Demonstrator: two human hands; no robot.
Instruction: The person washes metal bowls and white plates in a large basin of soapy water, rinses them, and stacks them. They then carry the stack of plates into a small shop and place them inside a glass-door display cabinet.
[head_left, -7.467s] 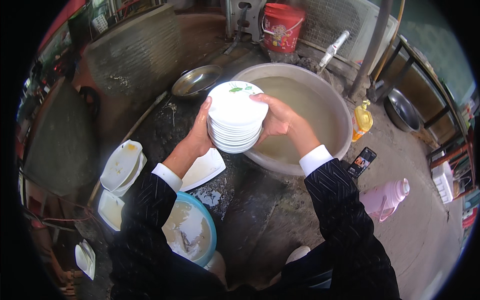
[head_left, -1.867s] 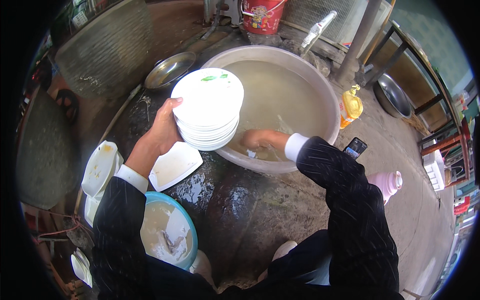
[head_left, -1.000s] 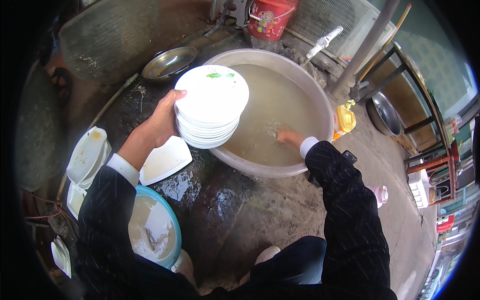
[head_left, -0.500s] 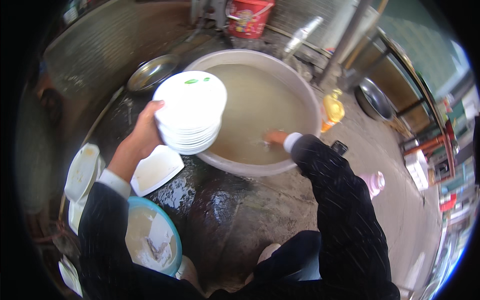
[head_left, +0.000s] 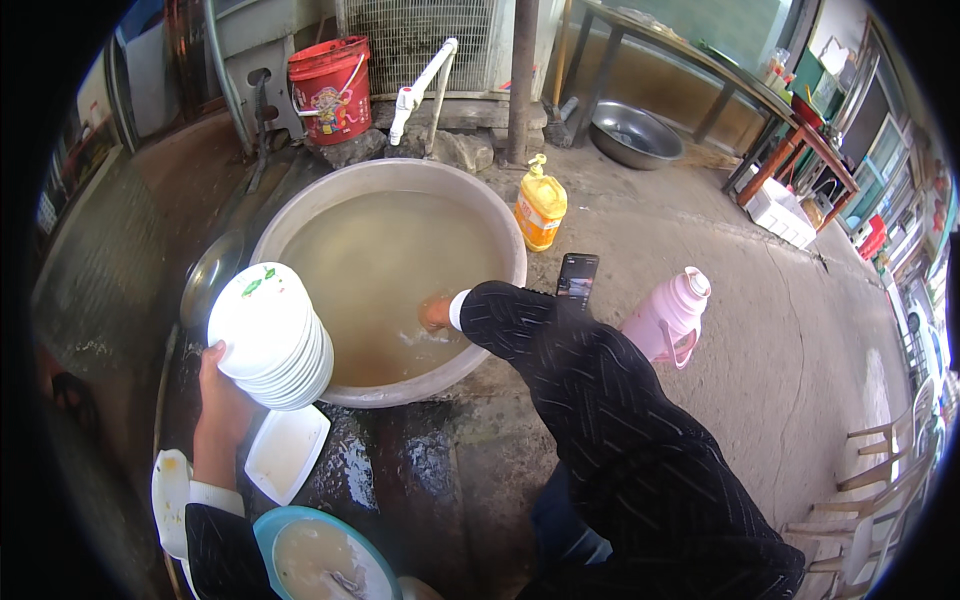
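Note:
A stack of white plates (head_left: 272, 325), the top one printed with green leaves, is gripped at its left edge by my left hand (head_left: 224, 400). It is tilted over the near left rim of a large round tub (head_left: 513, 255). Cloudy, brownish water (head_left: 395, 265) fills most of that tub. My right hand (head_left: 435, 314) is dipped into the water near the tub's right side; its fingers are hidden below the surface. Just below the stack, a white rectangular dish (head_left: 288, 455) rests on the wet ground.
A teal basin (head_left: 262, 540) of murky water stands near my feet, beside a soiled white dish (head_left: 171, 500). Left of the tub lies a metal bowl (head_left: 208, 285). A yellow pump bottle (head_left: 541, 208), phone (head_left: 577, 278) and pink flask (head_left: 668, 318) stand or lie to the right; behind is a red bucket (head_left: 332, 95).
The view has swung to the right, so the tub and plates appear further left. My left hand still holds the stack, and my right hand is still in the water.

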